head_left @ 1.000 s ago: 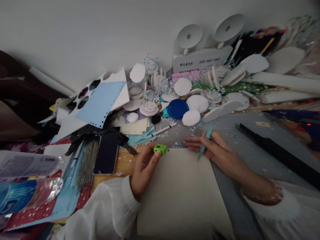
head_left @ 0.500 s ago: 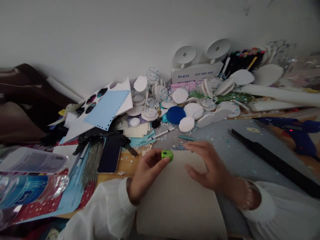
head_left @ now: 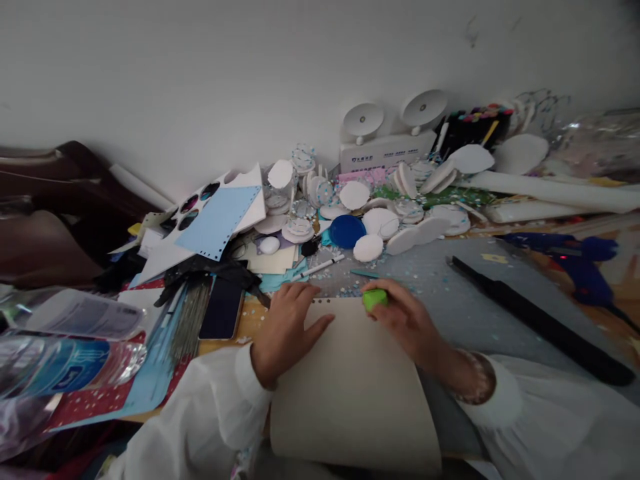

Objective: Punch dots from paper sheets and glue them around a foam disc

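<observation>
A sheet of off-white paper (head_left: 353, 393) lies in front of me, its near edge curling at the table's edge. A few small punched holes show along its far edge, left of the middle. My left hand (head_left: 286, 328) rests open on the sheet's upper left, thumb stretched apart from the fingers. Between the thumb and fingers of my right hand (head_left: 411, 328) is a small bright green hole punch (head_left: 374, 299), at the far edge of the sheet, right of the holes. My fingers partly hide the punch, so whether its jaw is around the paper I cannot tell.
A black long tool (head_left: 540, 320) and a blue glue gun (head_left: 575, 257) lie to the right on a grey mat. White foam discs (head_left: 383, 223) pile up behind. A phone (head_left: 221, 308), plastic bottles (head_left: 70, 363) and hole-edged blue paper (head_left: 219, 220) are on the left.
The green hole punch has passed from my left hand to my right and moved rightward along the sheet's far edge. My left hand has opened onto the paper.
</observation>
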